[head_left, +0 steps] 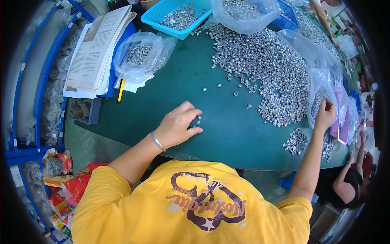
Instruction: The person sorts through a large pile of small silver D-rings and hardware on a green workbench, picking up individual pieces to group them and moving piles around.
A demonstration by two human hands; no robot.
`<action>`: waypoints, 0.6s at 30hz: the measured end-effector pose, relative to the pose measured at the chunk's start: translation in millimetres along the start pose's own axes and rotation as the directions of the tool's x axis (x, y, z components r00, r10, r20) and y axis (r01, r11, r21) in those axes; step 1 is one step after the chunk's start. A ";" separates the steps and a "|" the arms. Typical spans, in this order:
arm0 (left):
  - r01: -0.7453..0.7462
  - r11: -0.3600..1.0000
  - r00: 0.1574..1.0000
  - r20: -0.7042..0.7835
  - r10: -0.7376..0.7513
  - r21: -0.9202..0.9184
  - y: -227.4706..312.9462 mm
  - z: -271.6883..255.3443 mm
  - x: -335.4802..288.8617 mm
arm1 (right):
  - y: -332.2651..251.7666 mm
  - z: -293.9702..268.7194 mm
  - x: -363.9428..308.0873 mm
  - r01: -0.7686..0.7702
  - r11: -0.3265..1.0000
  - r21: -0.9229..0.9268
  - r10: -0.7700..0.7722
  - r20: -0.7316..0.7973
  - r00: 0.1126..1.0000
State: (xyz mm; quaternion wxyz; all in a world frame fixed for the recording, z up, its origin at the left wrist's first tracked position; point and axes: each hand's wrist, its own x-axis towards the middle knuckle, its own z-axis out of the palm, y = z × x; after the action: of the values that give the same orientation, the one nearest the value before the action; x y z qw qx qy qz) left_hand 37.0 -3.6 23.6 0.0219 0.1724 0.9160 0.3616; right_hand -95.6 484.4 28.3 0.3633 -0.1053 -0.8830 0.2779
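Note:
My left hand (178,125) rests on the green tabletop (162,89), thumb and forefinger apart. A couple of small silvery metal pieces (198,119) lie in the gap between them. Over at the right, my right hand (326,115) has its fingers drawn together beside a clear plastic bag (321,83) with metal pieces in it. What those fingers hold, if anything, is hidden. A large heap of small domed metal pieces (272,69) spreads between the hands toward the far side. Below it, near the table's front edge, sits a smaller pile (296,141).
A light-blue basket (152,20) and clear bags (142,55) of metal parts stand at the back. Papers (91,57), a yellow pen (121,92) and a grey bin (90,112) are at left. A purple tray (343,118) and other people sit at right.

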 end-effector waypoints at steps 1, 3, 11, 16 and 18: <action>-0.049 0.998 0.998 -0.044 0.051 0.032 -1.7 5.0 2.1 | 5.5 -2.7 8.0 -0.018 0.992 -0.122 0.025 0.049 0.998; -0.086 0.994 0.993 -0.070 0.091 0.062 -8.8 15.6 3.5 | 12.8 -7.4 21.8 -0.038 0.932 -0.361 0.090 0.129 0.988; 0.168 0.876 0.980 -0.023 -0.199 -0.452 3.1 17.9 17.3 | -169.0 61.3 -99.4 0.379 0.808 0.452 -0.576 0.465 0.673; 0.298 0.358 0.907 0.145 -0.396 -0.885 2.2 21.9 29.6 | -226.1 117.6 -142.3 0.451 0.667 0.592 -0.729 0.396 0.558; 0.290 0.403 0.901 0.106 -0.421 -0.868 -0.5 24.8 29.2 | -225.2 129.9 -145.6 0.463 0.705 0.537 -0.705 0.466 0.534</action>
State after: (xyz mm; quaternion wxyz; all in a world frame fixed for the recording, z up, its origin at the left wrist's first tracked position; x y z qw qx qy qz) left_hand 13.5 22.1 7.4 0.1226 -0.0856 0.6210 0.7694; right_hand -79.0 188.7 -4.3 0.1226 0.3699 -0.8682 0.3073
